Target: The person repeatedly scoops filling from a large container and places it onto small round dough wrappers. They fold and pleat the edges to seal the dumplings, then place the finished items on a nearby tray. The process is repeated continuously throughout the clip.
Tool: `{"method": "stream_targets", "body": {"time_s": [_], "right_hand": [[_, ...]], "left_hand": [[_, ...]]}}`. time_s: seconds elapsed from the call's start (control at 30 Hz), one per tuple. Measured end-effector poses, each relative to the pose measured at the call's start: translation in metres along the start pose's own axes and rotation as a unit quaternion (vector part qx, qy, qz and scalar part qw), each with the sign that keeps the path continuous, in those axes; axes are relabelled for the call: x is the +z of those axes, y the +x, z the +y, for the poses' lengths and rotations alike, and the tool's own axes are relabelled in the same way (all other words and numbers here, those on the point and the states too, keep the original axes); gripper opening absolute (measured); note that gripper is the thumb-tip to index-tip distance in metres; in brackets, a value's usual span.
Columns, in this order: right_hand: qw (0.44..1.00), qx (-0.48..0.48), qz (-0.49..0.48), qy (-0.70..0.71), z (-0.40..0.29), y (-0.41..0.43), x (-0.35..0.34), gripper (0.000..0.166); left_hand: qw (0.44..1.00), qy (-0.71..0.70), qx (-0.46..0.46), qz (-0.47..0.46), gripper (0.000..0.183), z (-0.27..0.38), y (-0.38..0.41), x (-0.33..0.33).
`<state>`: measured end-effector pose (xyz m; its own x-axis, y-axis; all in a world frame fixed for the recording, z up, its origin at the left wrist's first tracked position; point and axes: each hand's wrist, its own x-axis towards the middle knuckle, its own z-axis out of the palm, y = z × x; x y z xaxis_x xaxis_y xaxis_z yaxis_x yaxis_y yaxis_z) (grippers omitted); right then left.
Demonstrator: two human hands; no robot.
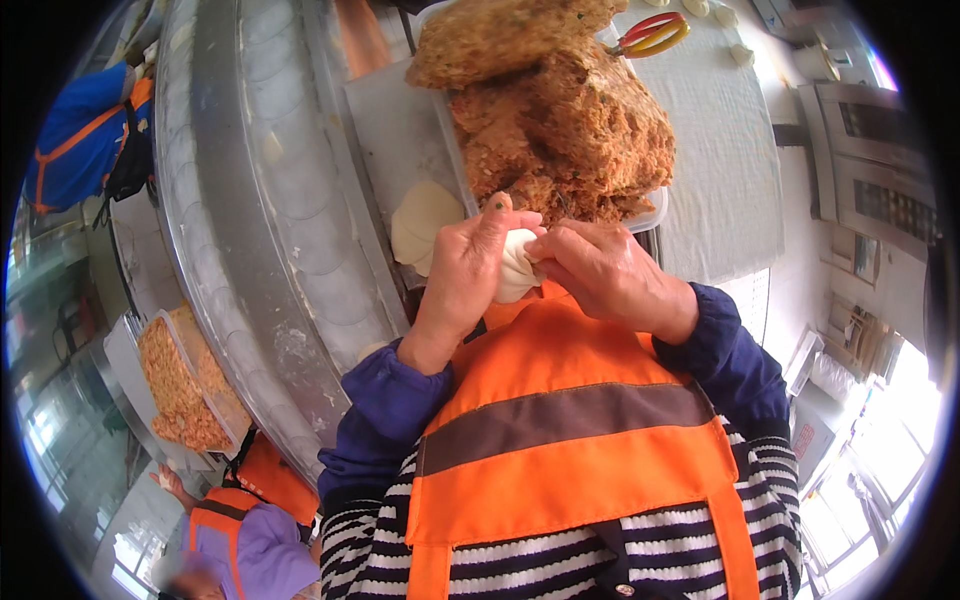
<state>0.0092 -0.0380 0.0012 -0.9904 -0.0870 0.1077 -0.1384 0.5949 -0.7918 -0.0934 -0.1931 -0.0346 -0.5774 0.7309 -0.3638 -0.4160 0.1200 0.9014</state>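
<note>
A pleated white dough bun (516, 268) rests in my left hand (469, 266), whose fingers curl round its far side. The fingertips of my right hand (600, 266) pinch the folds at the bun's right edge. Just beyond both hands, a clear plastic tub (654, 212) is heaped with reddish ground filling (562, 127). Flat round dough wrappers (421, 225) lie to the left of my left hand. A tool with red and yellow handles (651, 36) leans at the tub's far right; its working end is hidden. The underside of the bun is hidden.
A long metal conveyor or counter (300, 330) runs along my left. A cloth-covered surface (705, 150) lies at the right, with small white dough pieces (741, 55) at its far end. Across the left side are two co-workers and another tub of filling (187, 375).
</note>
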Motion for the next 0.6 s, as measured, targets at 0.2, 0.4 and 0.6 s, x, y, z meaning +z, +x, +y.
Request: {"method": "stream_targets", "body": {"time_s": [0.2, 0.4, 0.6], "right_hand": [[1.0, -0.03, -0.004, -0.001, 0.002, 0.003, -0.001, 0.019], [0.997, -0.04, 0.004, -0.061, -0.005, 0.0, -0.009, 0.015], [0.994, -0.048, 0.063, -0.069, 0.001, -0.003, -0.003, 0.014]], "left_hand": [[0.983, -0.08, -0.144, -0.076, 0.056, 0.015, 0.006, 0.0], [0.994, -0.018, -0.076, -0.072, 0.051, 0.006, 0.009, 0.0], [0.999, -0.041, -0.002, -0.03, 0.052, 0.0, 0.006, 0.012]]}}
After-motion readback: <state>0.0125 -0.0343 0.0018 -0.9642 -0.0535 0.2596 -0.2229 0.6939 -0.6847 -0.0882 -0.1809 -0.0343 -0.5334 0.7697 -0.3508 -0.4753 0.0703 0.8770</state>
